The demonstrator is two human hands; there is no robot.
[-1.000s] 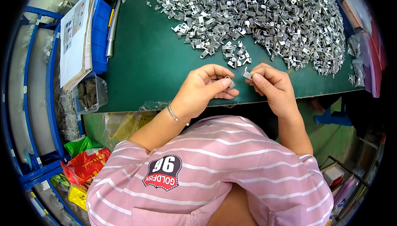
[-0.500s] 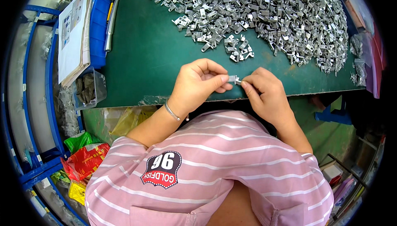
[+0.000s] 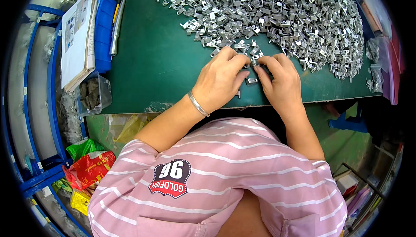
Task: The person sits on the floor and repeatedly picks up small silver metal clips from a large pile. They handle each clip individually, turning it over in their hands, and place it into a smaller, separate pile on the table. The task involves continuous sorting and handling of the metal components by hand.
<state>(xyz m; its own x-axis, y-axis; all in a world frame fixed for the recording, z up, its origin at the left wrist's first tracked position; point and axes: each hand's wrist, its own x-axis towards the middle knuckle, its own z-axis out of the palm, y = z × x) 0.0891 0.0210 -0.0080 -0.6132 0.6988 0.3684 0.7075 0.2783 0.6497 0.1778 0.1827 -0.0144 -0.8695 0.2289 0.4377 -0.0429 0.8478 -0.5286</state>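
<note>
Both my hands are at the near side of a large pile of small metal brackets [image 3: 268, 11]. My right hand [image 3: 284, 83] pinches a small silver bracket [image 3: 255, 63] between thumb and fingertips. Close beside it, my left hand [image 3: 219, 79] has its fingers curled and thumb bent inward; whatever is between them is hidden. A loose bracket piece [image 3: 251, 81] lies on the green tabletop [image 3: 151, 59] between the hands. Another small metal piece [image 3: 238, 94] is below my left thumb, nearer the table edge.
At the left stand a blue bin [image 3: 104, 29] with papers [image 3: 78, 33] against it and a clear plastic tub [image 3: 99, 92] holding dark cloth. Blue shelving [image 3: 30, 102] runs down the left side. Plastic bags [image 3: 377, 79] lie at the right edge.
Both hands have moved away from the table edge toward the pile. The small metal part held between them has left their fingertips, and two loose pieces now lie on the tabletop near them.
</note>
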